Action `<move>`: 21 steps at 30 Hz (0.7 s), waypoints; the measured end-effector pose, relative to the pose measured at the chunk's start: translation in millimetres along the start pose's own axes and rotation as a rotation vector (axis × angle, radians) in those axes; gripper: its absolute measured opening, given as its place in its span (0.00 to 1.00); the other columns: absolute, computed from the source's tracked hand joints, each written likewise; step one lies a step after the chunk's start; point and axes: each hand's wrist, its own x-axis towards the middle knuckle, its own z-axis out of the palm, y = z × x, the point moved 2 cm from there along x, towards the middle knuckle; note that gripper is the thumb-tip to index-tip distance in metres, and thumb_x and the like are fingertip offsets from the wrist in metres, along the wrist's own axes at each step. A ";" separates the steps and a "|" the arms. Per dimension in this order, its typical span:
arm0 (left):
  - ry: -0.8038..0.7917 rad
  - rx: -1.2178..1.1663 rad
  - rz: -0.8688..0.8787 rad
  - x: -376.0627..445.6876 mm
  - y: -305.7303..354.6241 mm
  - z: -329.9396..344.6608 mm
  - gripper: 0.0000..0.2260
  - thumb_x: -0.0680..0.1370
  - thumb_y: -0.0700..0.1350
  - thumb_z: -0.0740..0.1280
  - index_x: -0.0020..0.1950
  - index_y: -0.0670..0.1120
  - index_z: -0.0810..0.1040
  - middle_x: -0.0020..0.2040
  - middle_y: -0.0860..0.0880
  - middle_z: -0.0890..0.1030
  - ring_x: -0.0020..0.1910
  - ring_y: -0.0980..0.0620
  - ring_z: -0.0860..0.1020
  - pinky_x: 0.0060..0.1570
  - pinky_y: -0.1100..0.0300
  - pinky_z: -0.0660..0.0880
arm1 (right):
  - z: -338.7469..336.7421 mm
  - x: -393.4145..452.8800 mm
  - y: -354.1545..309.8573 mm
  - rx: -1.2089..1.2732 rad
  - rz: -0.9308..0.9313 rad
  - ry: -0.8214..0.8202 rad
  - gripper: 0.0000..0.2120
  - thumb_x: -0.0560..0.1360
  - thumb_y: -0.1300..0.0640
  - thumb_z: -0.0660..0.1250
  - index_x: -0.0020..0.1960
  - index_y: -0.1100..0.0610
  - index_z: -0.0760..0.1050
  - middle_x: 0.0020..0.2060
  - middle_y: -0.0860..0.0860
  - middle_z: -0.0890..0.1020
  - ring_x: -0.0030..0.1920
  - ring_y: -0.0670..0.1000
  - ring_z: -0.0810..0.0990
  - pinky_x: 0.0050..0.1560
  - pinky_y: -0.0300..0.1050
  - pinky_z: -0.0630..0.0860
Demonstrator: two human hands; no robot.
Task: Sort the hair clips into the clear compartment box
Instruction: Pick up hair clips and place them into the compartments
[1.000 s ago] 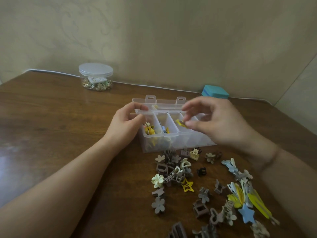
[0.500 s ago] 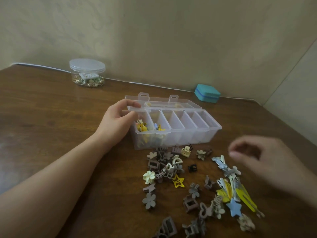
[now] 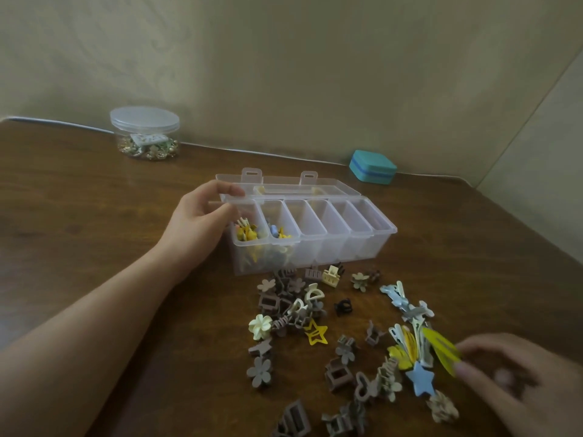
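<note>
Wide brown worktop (image 3: 94, 222) fills the view, running back to a beige wall, and square in the middle sits the clear box (image 3: 375, 244), lid thrown back flat behind it, six compartments in a row. The two leftmost compartments hold clips, mostly yellow with a bit of blue; the other four show nothing inside. Left hand (image 3: 198, 222) is at the box's left end, thumb and fingers curled round the far left corner of the rim, gripping it. In front of the box, nearer the camera, the loose clips (image 3: 303, 313) lie scattered across the wood: brown and grey claw clips and flowers in a heap just beside the front wall, more trailing down to the bottom edge. To the right of that heap, a bundle of long snap clips, pale blue up top, yellow and white lower down. Right hand (image 3: 511, 383) is down in the bottom right corner, blurred, fingertips right at the yellow clip (image 3: 441, 348) on the bundle's edge; whether it's pinching that clip or only touching it, can't tell. Back left by the wall, a round clear jar (image 3: 144, 134) with its lid on, gold-coloured bits inside. Back right, a small teal case (image 3: 373, 167), closed. Down among the pile: a blue star (image 3: 421, 381), a yellow star (image 3: 315, 332) in outline, a cream flower (image 3: 260, 326), a tiny black claw (image 3: 343, 305)
</note>
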 end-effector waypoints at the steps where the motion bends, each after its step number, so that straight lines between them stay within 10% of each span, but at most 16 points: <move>1: 0.001 0.000 0.000 -0.1 0.3 -0.2 0.13 0.77 0.37 0.65 0.55 0.53 0.79 0.44 0.51 0.88 0.44 0.52 0.84 0.54 0.46 0.80 | -1.1 5.7 -5.4 0.050 -0.011 0.013 0.16 0.60 0.45 0.79 0.44 0.33 0.79 0.32 0.40 0.80 0.28 0.44 0.76 0.25 0.28 0.67; 9: 0.008 0.023 0.006 -3.9 4.5 0.6 0.12 0.77 0.37 0.64 0.54 0.52 0.79 0.44 0.52 0.88 0.49 0.38 0.83 0.55 0.40 0.78 | 12.0 93.6 -110.2 0.292 -0.369 0.114 0.04 0.70 0.49 0.74 0.40 0.44 0.79 0.38 0.39 0.82 0.29 0.42 0.75 0.29 0.35 0.71; 16: 0.002 0.005 -0.003 -4.2 6.1 0.1 0.11 0.75 0.40 0.65 0.55 0.52 0.79 0.44 0.52 0.88 0.51 0.34 0.81 0.55 0.38 0.77 | 32.9 127.7 -123.1 0.226 -0.410 0.063 0.06 0.74 0.46 0.69 0.45 0.47 0.80 0.43 0.42 0.82 0.33 0.29 0.73 0.33 0.33 0.64; 21: 0.003 0.004 0.000 -3.7 5.4 0.5 0.12 0.74 0.41 0.65 0.54 0.53 0.79 0.45 0.51 0.88 0.51 0.37 0.82 0.57 0.37 0.77 | 16.0 88.5 -107.0 0.131 -0.388 -0.092 0.05 0.70 0.43 0.67 0.42 0.43 0.79 0.35 0.40 0.81 0.38 0.37 0.79 0.35 0.36 0.74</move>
